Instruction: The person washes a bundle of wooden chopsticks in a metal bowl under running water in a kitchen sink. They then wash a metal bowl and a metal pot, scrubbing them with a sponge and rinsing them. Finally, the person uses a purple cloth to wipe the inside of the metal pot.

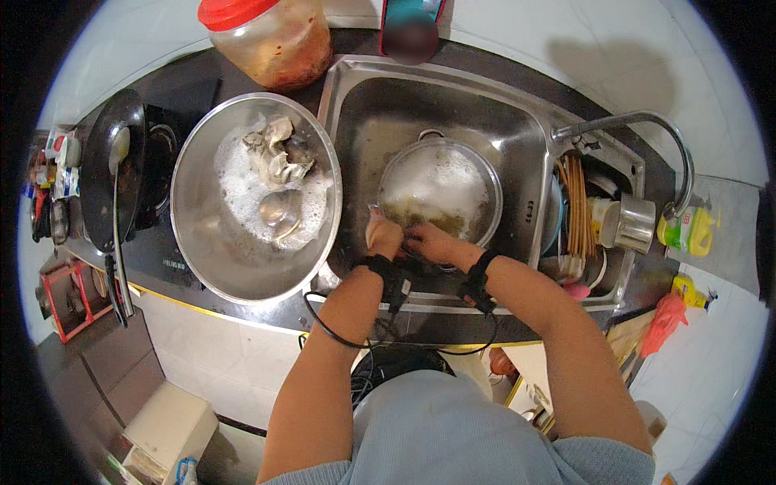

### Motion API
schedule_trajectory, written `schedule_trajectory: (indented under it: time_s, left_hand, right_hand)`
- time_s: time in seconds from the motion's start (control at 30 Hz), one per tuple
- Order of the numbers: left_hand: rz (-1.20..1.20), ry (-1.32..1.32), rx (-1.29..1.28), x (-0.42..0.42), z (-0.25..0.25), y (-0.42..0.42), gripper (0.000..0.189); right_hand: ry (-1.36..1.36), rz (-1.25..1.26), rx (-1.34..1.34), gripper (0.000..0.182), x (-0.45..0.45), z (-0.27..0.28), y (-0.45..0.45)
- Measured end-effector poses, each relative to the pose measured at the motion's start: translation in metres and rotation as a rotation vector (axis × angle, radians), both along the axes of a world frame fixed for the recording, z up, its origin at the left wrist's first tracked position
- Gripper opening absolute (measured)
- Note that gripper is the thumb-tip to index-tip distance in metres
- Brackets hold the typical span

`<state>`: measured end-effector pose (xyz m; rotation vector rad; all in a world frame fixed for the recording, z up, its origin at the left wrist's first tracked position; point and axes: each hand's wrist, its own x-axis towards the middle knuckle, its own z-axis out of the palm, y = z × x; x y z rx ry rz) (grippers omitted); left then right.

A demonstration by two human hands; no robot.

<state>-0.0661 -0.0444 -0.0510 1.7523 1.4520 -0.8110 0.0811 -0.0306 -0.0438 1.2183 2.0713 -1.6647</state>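
In the sink stands a round metal basin (494, 176) with a ring handle, full of white suds and some yellow-brown matter (433, 218) near its front side. My left hand (384, 234) is at the basin's left front rim, its fingers bent; a small shiny bit shows by its tip. Just to its right, my right hand (441, 242) reaches over the front rim, fingertips pointing towards the left hand. Whether either hand grips something is hidden. Left of the sink, a large steel bowl (203, 230) holds foamy water, pale crumpled pieces (280, 154) and a round glossy object (280, 212).
A curved tap (658, 121) rises at the sink's right. The side compartment holds chopsticks (579, 206) and a metal cup (635, 224). A yellow detergent jug (688, 230) stands beyond. A red-lidded jar (267, 45) is behind; a wok (112, 176) with a ladle (118, 200) lies left. Cables hang from both wristbands.
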Motion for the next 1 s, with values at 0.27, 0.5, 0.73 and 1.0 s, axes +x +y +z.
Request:
schedule_trajectory:
  time_s: [0.27,0.5,0.73,1.0]
  left_hand:
    - [1.302,-0.471,0.155,-0.031,0.020,0.034,0.044]
    - [-0.156,-0.119,0.000,0.002,0.013,0.004,0.033]
    - [0.681,-0.224,0.013,-0.035,0.005,0.019,0.038]
    - [-0.288,-0.045,-0.016,-0.012,-0.016,0.001,0.031]
  right_hand:
    - [-0.692,0.607,0.873,0.030,0.093,0.007,0.022]
    - [-0.193,0.373,0.182,0.030,-0.007,-0.007,0.008]
    - [-0.601,0.748,0.244,0.028,0.060,0.025,0.015]
    - [-0.249,0.933,0.259,0.024,-0.003,-0.021,-0.008]
